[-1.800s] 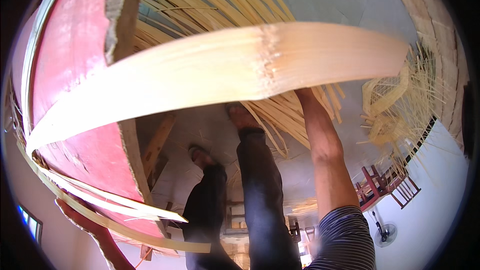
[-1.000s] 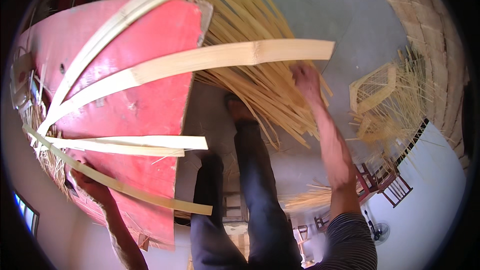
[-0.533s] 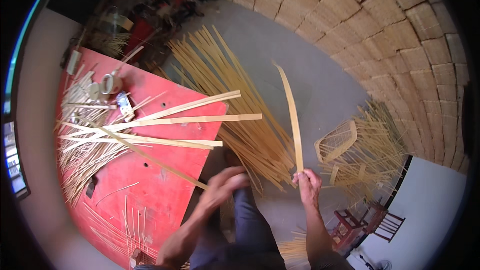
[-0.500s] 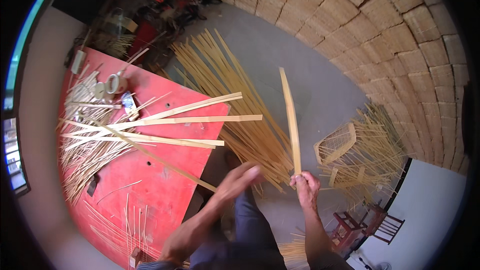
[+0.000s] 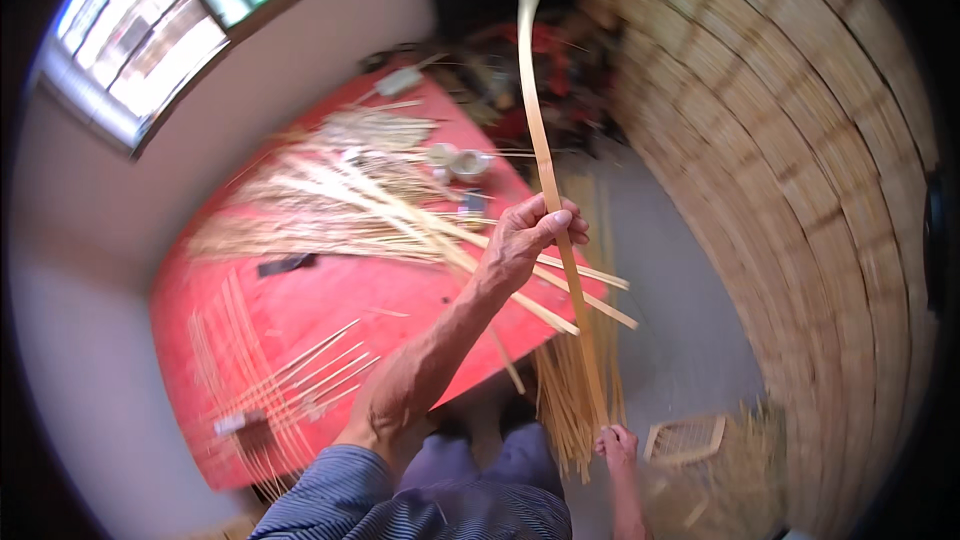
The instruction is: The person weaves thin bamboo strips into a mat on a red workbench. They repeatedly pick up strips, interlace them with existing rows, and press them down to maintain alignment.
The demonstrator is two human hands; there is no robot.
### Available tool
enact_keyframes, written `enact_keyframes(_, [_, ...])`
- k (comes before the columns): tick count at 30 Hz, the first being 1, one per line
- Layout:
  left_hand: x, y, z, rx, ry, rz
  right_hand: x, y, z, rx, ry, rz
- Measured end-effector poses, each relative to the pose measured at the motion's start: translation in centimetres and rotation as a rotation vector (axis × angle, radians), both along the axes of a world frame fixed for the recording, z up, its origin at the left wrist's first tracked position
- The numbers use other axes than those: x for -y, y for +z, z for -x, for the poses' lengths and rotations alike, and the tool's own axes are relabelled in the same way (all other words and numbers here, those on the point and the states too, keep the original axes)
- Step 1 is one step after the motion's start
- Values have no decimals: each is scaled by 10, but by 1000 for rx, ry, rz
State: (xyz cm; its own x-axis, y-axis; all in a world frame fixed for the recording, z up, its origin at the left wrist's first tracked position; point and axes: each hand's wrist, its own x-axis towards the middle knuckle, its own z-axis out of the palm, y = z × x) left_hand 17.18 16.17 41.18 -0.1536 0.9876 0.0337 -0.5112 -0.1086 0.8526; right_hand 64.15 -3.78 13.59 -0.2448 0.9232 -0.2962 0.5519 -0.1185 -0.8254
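pale pink-grey plaster wall [image 5: 330, 70] curves round on our left, and a high bank of tan, ridged, stacked panels [image 5: 760, 170] rises on our right. between the two we hold a long, flat, pale tan bamboo strip [image 5: 575, 288] in the air, running from near the top of the view down to our right side, its far end slightly bent. our left hand [image 5: 528, 238] pinches it partway along, between thumb and fingers; our right hand [image 5: 618, 445] closes its fingers on the near end. beneath our left forearm, several flat, cream-coloured strips [image 5: 550, 315] fan out and jut past the edge of a broad, red-topped desk [image 5: 350, 290]. farther back on that desk lies a heap of thin, straw-coloured splints [image 5: 300, 205], with two small, pale, round objects [image 5: 470, 164] beside it, their kind hard to tell. a small, flat, black piece [image 5: 286, 265] rests at the heap's near edge. to the right of the desk, long, golden-tan strips [image 5: 565, 410] lie bundled on the smooth grey floor [image 5: 690, 340], and near our right hand sits a pale, open-latticed woven frame [image 5: 690, 440]. at upper left, we have a bright, barred window [image 5: 140, 35].
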Motion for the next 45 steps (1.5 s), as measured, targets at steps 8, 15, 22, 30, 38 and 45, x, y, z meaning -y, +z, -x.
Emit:
enact_keyframes(8, [278, 5, 265, -366, 685, 253, -60, 36, 91, 501, 921, -663])
enact_keyframes(15, [516, -36, 352, -340, 1169, 292, -160, 47, 211, 394, 814, -682])
enact_keyframes(22, [783, -81, 334, 38, 1631, 417, -205, 163, 453, 427, 1171, -286])
enact_keyframes(30, [852, -116, 275, 170, 1721, 680, -247, 191, 536, 510, 1219, 94])
enact_keyframes(38, [878, -130, 239, 311, 1718, 626, -275, 153, 544, 481, 1294, 171])
enact_keyframes(45, [840, -183, 203, 538, 1645, 270, -443, 111, 470, 1042, 1513, -911])
